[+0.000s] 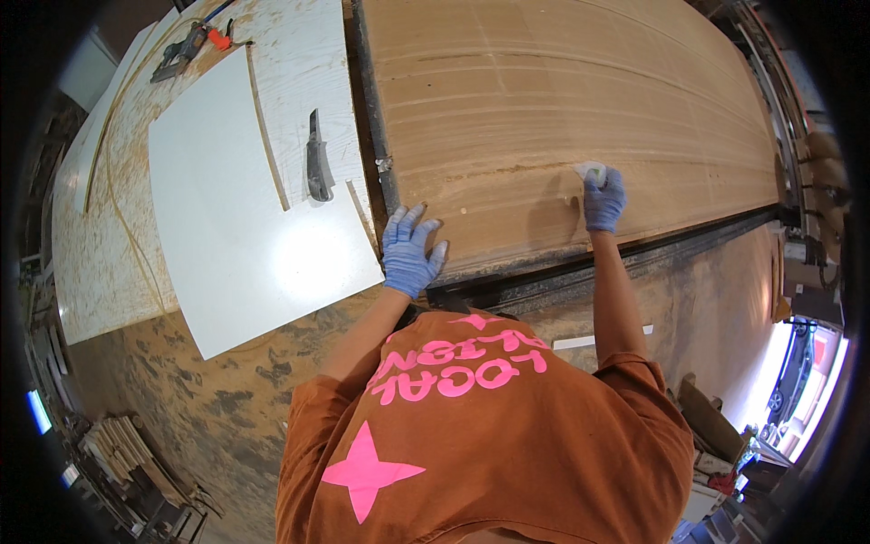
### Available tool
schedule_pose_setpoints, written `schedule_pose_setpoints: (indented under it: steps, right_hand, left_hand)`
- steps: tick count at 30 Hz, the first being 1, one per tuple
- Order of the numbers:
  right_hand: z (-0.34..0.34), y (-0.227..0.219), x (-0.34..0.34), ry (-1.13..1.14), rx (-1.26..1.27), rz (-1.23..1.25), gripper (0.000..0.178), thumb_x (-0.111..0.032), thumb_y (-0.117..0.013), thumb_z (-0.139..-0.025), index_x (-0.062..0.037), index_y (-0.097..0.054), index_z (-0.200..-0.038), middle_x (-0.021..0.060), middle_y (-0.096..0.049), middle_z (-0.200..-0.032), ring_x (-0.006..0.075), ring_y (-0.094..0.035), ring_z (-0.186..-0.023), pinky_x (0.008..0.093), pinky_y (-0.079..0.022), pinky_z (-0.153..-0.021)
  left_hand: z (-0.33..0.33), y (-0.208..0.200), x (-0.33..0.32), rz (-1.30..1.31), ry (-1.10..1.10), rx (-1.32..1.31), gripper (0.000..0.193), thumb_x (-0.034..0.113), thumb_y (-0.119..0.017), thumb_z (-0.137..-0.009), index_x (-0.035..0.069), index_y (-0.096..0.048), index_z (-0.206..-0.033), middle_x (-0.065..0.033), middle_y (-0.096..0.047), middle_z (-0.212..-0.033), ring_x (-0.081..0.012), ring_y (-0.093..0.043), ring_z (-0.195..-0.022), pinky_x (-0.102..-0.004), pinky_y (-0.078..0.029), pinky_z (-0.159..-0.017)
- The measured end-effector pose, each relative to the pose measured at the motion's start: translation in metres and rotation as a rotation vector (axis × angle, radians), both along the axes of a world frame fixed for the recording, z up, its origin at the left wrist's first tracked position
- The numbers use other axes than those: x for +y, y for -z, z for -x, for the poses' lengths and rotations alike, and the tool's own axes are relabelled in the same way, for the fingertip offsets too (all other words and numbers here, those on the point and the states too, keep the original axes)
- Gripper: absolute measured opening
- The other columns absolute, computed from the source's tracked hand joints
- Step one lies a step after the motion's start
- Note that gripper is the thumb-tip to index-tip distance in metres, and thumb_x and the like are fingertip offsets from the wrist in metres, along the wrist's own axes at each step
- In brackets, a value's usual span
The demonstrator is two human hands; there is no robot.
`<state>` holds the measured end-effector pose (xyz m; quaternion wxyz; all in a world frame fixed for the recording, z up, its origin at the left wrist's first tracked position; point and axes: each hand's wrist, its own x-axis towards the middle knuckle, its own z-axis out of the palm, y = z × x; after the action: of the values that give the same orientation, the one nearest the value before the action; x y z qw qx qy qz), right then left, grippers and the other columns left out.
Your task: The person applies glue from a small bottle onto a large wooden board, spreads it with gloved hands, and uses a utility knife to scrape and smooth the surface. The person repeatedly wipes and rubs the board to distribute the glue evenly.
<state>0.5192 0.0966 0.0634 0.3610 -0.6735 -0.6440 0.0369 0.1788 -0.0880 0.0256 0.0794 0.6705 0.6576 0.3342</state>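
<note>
My right hand [604, 201], in a blue-grey knit glove, is closed on a small white crumpled wad [591, 170] with a greenish spot; whether it is cloth, paper or plastic I cannot tell. It is over the broad brown board surface [544, 100], which carries long streaks and a darker dusty line. My left hand [414, 251], gloved alike, rests with fingers spread at the near left corner of that surface. Its wrist is beside the corner of a white panel [236, 199].
Left of the brown surface, a dusty white table [127, 218] bears the panel, a utility knife [317, 159], thin strips [267, 136] and a dark tool with an orange part [186, 47]. A black rail [535, 279] runs along the near edge. A white strip [594, 339] lies below it.
</note>
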Motion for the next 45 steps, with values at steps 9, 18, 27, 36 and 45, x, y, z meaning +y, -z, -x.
schedule_pose_setpoints:
  steps: [9, 18, 27, 36, 45]
  right_hand:
    - [-0.009, -0.001, 0.003, 0.080, -0.028, -0.008, 0.023, -0.024, -0.069, -0.081, -0.0058, -0.063, -0.095, 0.0165, -0.066, -0.082, 0.0351, -0.064, -0.073, 0.0407, -0.051, -0.066]
    - [-0.026, 0.002, 0.008, 0.093, 0.028, -0.023, 0.023, -0.023, -0.069, -0.081, -0.0042, -0.063, -0.094, 0.0161, -0.066, -0.083, 0.0307, -0.065, -0.073, 0.0387, -0.052, -0.067]
    - [-0.018, 0.004, 0.008, 0.071, -0.033, 0.033, 0.027, -0.026, -0.067, -0.083, -0.0040, -0.064, -0.098, 0.0174, -0.067, -0.087, 0.0346, -0.066, -0.078, 0.0417, -0.052, -0.070]
    - [-0.042, 0.012, 0.016, 0.110, -0.044, -0.003, 0.025, -0.024, -0.069, -0.083, -0.0040, -0.064, -0.097, 0.0175, -0.067, -0.087, 0.0350, -0.065, -0.078, 0.0412, -0.052, -0.070]
    - [-0.034, 0.000, 0.011, 0.063, 0.028, -0.005, 0.025, -0.025, -0.069, -0.082, -0.0043, -0.063, -0.096, 0.0176, -0.066, -0.086, 0.0342, -0.065, -0.077, 0.0400, -0.051, -0.069]
  left_hand:
    - [0.001, 0.002, -0.001, 0.004, 0.000, -0.003, 0.040, 0.032, -0.072, -0.076, 0.017, -0.063, -0.112, -0.0118, -0.050, -0.135, -0.0389, -0.039, -0.130, -0.0493, -0.032, -0.107]
    - [0.001, -0.001, 0.000, 0.006, 0.005, 0.001, 0.039, 0.032, -0.071, -0.077, 0.016, -0.063, -0.112, -0.0121, -0.049, -0.135, -0.0390, -0.040, -0.129, -0.0494, -0.032, -0.107]
    - [0.000, -0.002, 0.000, 0.007, 0.003, 0.003, 0.039, 0.031, -0.071, -0.077, 0.016, -0.063, -0.112, -0.0120, -0.050, -0.135, -0.0388, -0.040, -0.129, -0.0492, -0.033, -0.107]
    - [0.000, -0.001, 0.001, -0.004, -0.005, -0.015, 0.039, 0.029, -0.072, -0.074, 0.018, -0.064, -0.110, -0.0110, -0.050, -0.135, -0.0370, -0.039, -0.130, -0.0482, -0.031, -0.108]
    - [-0.001, -0.003, 0.001, -0.006, -0.008, -0.010, 0.039, 0.029, -0.072, -0.074, 0.017, -0.064, -0.110, -0.0098, -0.051, -0.135, -0.0364, -0.039, -0.130, -0.0476, -0.032, -0.107]
